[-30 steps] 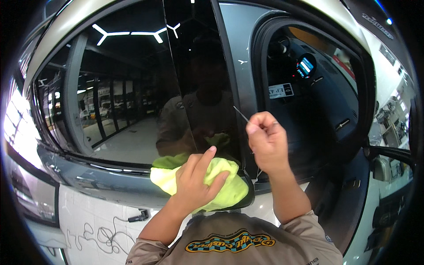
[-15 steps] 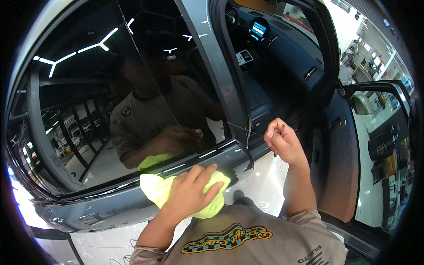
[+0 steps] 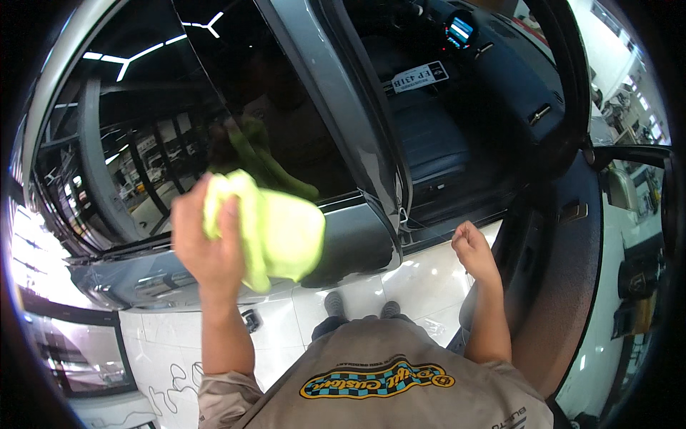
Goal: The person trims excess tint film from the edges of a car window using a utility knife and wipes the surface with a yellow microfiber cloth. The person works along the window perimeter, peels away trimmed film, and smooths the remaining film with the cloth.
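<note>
My left hand [image 3: 204, 247] grips a bright yellow-green cloth [image 3: 286, 232], lifted in front of the car's dark rear side window [image 3: 164, 136]. The cloth hangs in folds between thumb and fingers, and its reflection shows in the glass. My right hand [image 3: 473, 249] is closed, knuckles up, by the open front door's gap. A thin thread [image 3: 431, 230] seems to run from it toward the grey rear door's edge [image 3: 386, 214]; its far end is too fine to follow. Whatever else lies inside those fingers is hidden.
The front door [image 3: 550, 286] stands open at my right, with its mirror beyond. Inside are a dark seat [image 3: 429, 143], a white plate [image 3: 420, 76] and a lit round screen [image 3: 461, 30]. Cables [image 3: 175, 390] and a small dark object [image 3: 250, 320] lie on the white tiled floor.
My left hand has risen off the door's lower panel with the cloth and moved left and up. My right hand has shifted slightly right and down. The view has turned, showing my feet.
</note>
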Demonstrator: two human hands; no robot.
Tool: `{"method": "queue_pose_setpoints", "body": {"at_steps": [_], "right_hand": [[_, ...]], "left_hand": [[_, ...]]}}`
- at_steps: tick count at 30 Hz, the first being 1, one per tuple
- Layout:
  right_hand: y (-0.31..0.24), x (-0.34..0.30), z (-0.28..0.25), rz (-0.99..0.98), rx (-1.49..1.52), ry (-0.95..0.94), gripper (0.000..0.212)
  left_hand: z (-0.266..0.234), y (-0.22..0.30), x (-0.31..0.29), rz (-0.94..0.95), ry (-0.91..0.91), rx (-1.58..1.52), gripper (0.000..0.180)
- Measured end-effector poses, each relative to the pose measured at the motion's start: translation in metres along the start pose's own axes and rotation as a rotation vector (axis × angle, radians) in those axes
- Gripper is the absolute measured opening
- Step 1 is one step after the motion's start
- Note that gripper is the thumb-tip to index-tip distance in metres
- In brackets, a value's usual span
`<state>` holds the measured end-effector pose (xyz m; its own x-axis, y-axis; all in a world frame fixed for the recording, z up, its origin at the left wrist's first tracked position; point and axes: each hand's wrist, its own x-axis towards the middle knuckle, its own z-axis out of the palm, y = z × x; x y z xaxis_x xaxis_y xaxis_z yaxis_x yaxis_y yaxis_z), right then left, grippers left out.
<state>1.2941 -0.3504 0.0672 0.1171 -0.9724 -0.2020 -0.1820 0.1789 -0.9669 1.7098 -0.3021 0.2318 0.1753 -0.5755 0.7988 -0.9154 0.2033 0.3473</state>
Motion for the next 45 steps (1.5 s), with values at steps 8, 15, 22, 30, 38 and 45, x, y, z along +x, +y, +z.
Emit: {"method": "queue_pose_setpoints", "body": {"at_steps": [8,15,22,30,38,45], "right_hand": [[0.079,-0.01,-0.032,-0.097,-0.512,0.141,0.015],[0.113,-0.046,-0.026,0.002,-0.565,0.081,0.015],[0.112,-0.047,-0.016,0.098,-0.671,0.036,0.014],[0.128,-0.045,-0.02,0.093,-0.814,0.049,0.023],[0.174,-0.041,-0.007,0.115,-0.831,-0.147,0.035],[0.148,-0.033,-0.013,0.11,-0.415,-0.133,0.044]], "left_hand": [[-0.001,0.019,0.15,0.492,0.567,0.189,0.027],[0.102,0.034,0.107,0.568,0.251,0.397,0.035],[0.106,0.062,-0.042,0.721,-0.59,0.153,0.042],[0.051,0.007,0.209,0.694,0.29,0.634,0.036],[0.135,0.049,0.062,0.674,-0.174,0.483,0.046],[0.121,0.077,-0.102,0.308,-0.882,-0.467,0.035]]}}
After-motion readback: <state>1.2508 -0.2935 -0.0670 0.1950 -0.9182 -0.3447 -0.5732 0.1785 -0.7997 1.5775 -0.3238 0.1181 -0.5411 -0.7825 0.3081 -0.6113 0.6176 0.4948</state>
